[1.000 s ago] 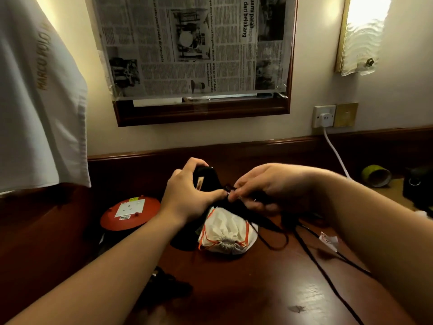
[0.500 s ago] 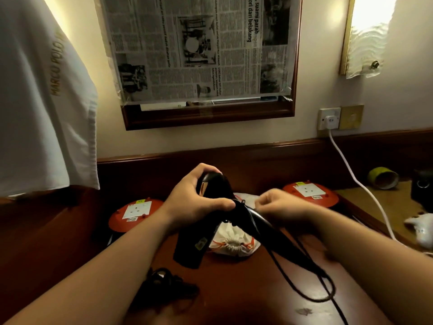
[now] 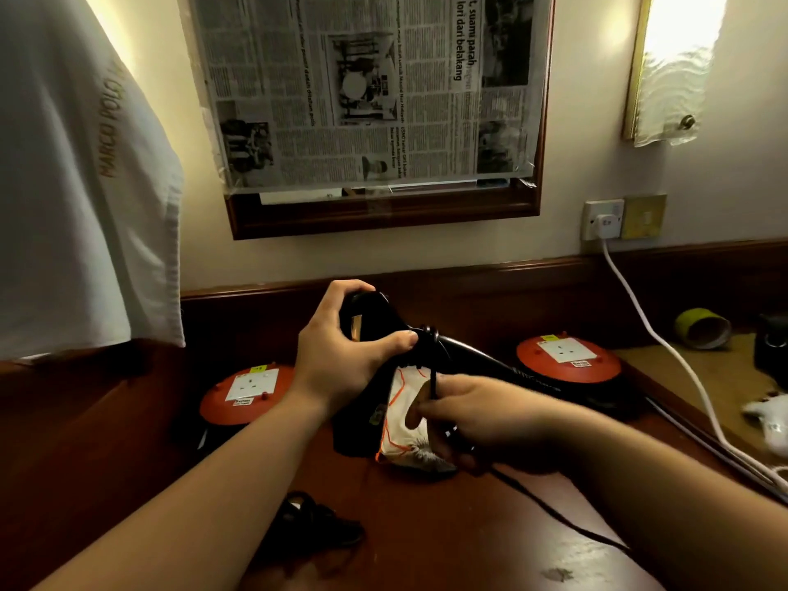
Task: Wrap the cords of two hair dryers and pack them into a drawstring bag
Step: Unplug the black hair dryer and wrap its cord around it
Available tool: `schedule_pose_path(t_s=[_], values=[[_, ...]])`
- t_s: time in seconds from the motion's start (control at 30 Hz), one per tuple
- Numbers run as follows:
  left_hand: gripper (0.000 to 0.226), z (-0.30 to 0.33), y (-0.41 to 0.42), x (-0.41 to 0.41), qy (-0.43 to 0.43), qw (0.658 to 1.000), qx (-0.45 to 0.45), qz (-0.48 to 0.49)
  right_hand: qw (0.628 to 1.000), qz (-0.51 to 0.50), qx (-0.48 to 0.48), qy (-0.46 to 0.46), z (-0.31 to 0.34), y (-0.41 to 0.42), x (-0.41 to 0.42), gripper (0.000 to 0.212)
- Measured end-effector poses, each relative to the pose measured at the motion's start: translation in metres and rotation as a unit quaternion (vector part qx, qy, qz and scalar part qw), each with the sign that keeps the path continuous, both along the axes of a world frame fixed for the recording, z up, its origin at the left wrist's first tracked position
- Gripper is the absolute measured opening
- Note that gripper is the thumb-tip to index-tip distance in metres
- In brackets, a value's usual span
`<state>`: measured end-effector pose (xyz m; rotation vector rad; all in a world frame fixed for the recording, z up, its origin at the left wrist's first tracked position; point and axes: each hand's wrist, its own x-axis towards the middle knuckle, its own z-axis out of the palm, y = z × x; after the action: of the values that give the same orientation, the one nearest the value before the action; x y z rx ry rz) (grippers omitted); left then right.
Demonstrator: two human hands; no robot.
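My left hand (image 3: 341,356) grips a black hair dryer (image 3: 371,326) held above the wooden desk, thumb pressed near a loop of its black cord (image 3: 554,509). My right hand (image 3: 469,415) pinches that cord just below the dryer's handle (image 3: 477,356); the cord trails off to the lower right across the desk. Behind and under the hands lies a white drawstring bag (image 3: 405,420) with orange cords, its gathered mouth facing me. A dark bundle (image 3: 315,522), possibly another cord, lies near my left forearm; I cannot tell what it belongs to.
Two round orange socket reels (image 3: 247,390) (image 3: 567,356) sit at the desk's back. A white cable (image 3: 665,356) runs from the wall socket (image 3: 603,219) down the right side. A white towel (image 3: 76,185) hangs at left. A green tape roll (image 3: 701,328) lies far right.
My right hand has moved from beside the dryer's handle down below it, drawing the cord with it. The left hand still holds the dryer, now slightly higher.
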<state>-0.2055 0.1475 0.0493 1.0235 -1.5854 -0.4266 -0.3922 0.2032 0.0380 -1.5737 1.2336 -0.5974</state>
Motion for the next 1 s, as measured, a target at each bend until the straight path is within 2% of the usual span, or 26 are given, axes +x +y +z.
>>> schedule_pose_path(t_s=[0.13, 0.23, 0.3, 0.4, 0.47, 0.53, 0.63, 0.73, 0.83, 0.93, 1.0], values=[[0.054, 0.007, 0.010, -0.002, 0.099, 0.991, 0.055, -0.072, 0.999, -0.009, 0.020, 0.041, -0.036, 0.002, 0.005, 0.026], [0.055, 0.010, 0.020, -0.002, 0.032, 0.981, 0.086, -0.169, 0.998, -0.041, -0.026, 0.048, -0.029, -0.009, -0.003, 0.029], [0.056, 0.008, 0.022, 0.001, -0.021, 0.976, 0.092, -0.197, 0.992, -0.060, -0.080, 0.075, -0.007, -0.024, -0.020, 0.029], [0.059, 0.003, 0.015, 0.008, -0.089, 0.985, 0.053, -0.135, 0.992, -0.079, -0.086, 0.052, 0.025, -0.033, -0.044, 0.033], [0.060, 0.000, 0.009, 0.010, -0.103, 0.990, 0.029, -0.090, 0.998, -0.035, -0.051, 0.026, 0.044, -0.028, -0.046, 0.034], [0.061, -0.001, 0.004, 0.009, -0.109, 0.993, 0.002, -0.050, 0.999, 0.005, -0.026, 0.032, 0.060, -0.016, -0.038, 0.023], [0.063, 0.000, -0.001, 0.007, -0.074, 0.997, -0.034, 0.007, 1.000, 0.025, -0.007, 0.007, 0.064, 0.001, -0.026, 0.011], [0.061, 0.001, -0.004, 0.008, 0.005, 0.998, -0.044, 0.044, 0.998, 0.021, 0.016, -0.052, 0.041, 0.007, -0.012, 0.017], [0.059, 0.003, -0.001, 0.006, 0.086, 0.996, -0.012, 0.002, 0.999, -0.003, 0.024, -0.045, 0.006, 0.007, 0.003, 0.020], [0.057, 0.004, 0.009, 0.001, 0.107, 0.993, 0.019, -0.047, 0.998, -0.025, -0.005, -0.053, -0.021, -0.006, 0.001, 0.022], [0.053, 0.005, 0.015, 0.000, 0.121, 0.986, 0.056, -0.096, 0.995, -0.026, -0.025, -0.093, -0.024, -0.014, -0.008, 0.020]])
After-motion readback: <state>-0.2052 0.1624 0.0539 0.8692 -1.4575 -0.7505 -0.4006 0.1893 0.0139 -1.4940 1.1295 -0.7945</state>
